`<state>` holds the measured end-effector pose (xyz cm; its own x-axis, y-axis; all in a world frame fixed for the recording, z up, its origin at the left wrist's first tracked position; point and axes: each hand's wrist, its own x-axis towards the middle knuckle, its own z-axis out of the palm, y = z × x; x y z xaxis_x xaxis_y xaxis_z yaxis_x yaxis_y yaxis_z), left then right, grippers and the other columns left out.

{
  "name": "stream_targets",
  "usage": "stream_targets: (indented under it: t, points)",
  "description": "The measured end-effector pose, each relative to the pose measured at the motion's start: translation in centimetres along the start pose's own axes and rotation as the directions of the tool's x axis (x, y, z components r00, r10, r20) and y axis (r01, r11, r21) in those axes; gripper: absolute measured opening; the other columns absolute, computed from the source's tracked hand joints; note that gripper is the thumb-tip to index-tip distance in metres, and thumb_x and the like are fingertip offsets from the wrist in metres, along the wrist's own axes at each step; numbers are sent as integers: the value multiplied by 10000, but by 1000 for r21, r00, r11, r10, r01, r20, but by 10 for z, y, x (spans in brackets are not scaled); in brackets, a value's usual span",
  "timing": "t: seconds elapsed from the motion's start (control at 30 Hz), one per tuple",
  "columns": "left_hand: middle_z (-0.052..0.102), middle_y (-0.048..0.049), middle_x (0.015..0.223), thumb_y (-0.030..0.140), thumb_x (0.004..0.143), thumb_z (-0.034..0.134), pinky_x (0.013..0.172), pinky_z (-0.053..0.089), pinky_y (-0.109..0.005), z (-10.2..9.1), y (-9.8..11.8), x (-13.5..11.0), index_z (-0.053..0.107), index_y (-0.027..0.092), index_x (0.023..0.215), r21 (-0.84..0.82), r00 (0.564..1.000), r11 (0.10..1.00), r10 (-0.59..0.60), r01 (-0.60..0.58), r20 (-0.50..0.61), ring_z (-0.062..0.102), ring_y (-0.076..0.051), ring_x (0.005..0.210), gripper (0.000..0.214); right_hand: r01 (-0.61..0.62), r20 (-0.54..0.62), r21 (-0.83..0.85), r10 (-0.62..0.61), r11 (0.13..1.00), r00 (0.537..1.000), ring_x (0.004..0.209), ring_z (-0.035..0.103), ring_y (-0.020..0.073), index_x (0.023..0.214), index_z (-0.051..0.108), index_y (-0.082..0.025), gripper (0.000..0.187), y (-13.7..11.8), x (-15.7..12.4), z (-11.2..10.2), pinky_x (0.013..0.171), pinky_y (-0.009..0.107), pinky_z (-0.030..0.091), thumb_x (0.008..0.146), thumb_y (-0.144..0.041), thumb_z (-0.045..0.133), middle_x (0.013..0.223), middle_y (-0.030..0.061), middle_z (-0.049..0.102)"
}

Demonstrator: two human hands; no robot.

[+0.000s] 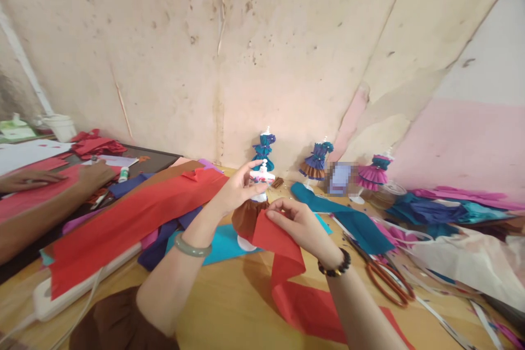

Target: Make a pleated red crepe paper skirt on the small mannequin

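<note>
My left hand [238,188] is closed around the white upper body of a miniature dress form [262,175], thumb on one side and fingers on the other. The form stands upright and wears a gathered brown skirt [245,221]. At the skirt's upper edge, my right hand [293,222] pinches the end of a long red crepe paper strip [287,268]. From there the strip hangs over the skirt's front and trails across the table under my right forearm. Part of the form's round white base [246,244] shows below the skirt; the rest is hidden.
Three dressed miniature forms [315,161] stand along the wall. Orange-handled scissors [389,281], a teal strip [348,219] and scraps lie to the right. At left are a wide red sheet [135,224], a white power strip [88,281], a glue stick [123,174] and another person's hands [96,175].
</note>
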<state>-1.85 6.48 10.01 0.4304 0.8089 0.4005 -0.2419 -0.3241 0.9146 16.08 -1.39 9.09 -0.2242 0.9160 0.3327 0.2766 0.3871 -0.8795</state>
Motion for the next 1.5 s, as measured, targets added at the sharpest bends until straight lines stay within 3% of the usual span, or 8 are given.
stream_targets:
  t: [0.13,0.3,0.5,0.67,0.83,1.1,1.27,1.5]
  points:
    - [659,-45,1052,261,708,827,777,525,-304,0,-5,0,498,275,1385,33,1000,999,-8,8,6,624,-177,914,752,-18,-42,15,19,1000,999,735,629,177,840,690,-213,199,5,2,3,647,289,466,850,-410,663,880,35,730]
    - [652,-59,1143,247,684,840,874,517,-338,-5,-8,-1,468,264,1397,20,996,998,-69,68,60,622,-207,1048,804,-18,-88,-16,17,1000,996,675,610,170,836,701,-218,203,6,2,1,597,282,449,839,-419,672,812,26,718]
    - [667,-62,1112,298,724,827,954,485,-394,-29,-5,-3,590,228,1228,143,959,986,-125,90,255,639,-227,1055,561,12,-110,-101,-23,995,994,755,635,196,829,702,-216,192,4,2,-2,652,298,465,852,-399,650,838,41,730]
    - [680,-43,1055,313,741,810,959,482,-370,-33,1,-4,630,210,1121,134,967,990,-76,44,242,639,-201,1022,433,38,-88,-164,-53,986,995,776,650,200,868,702,-206,200,5,0,-3,667,299,474,875,-389,621,845,45,738]
    - [688,-61,1063,318,704,830,964,484,-394,-26,-2,-1,626,172,1067,146,974,984,-131,105,183,642,-226,1040,442,47,-98,-184,-66,982,993,775,658,195,855,696,-206,191,3,-1,-3,689,305,478,877,-379,620,849,40,743]
    - [688,-74,1141,257,751,757,972,461,-396,-13,-4,1,607,173,1144,164,989,984,-94,74,115,618,-256,1122,429,15,-101,-132,-29,991,995,800,674,201,958,702,-200,228,4,1,-3,673,305,486,886,-397,612,931,63,762]
    - [700,-45,995,227,752,726,874,494,-364,-4,-4,4,537,178,1150,142,990,983,-128,119,56,651,-222,994,443,-19,-111,-123,5,992,994,710,651,181,1016,688,-192,249,2,1,-3,587,280,456,880,-388,618,830,45,747]
    - [634,-38,1182,140,772,635,943,480,-343,4,-9,-1,486,231,1214,340,998,939,42,-58,53,606,-206,1120,475,47,-137,-107,-62,993,989,762,658,165,850,670,-200,146,3,3,-6,652,273,463,887,-329,610,851,25,742]
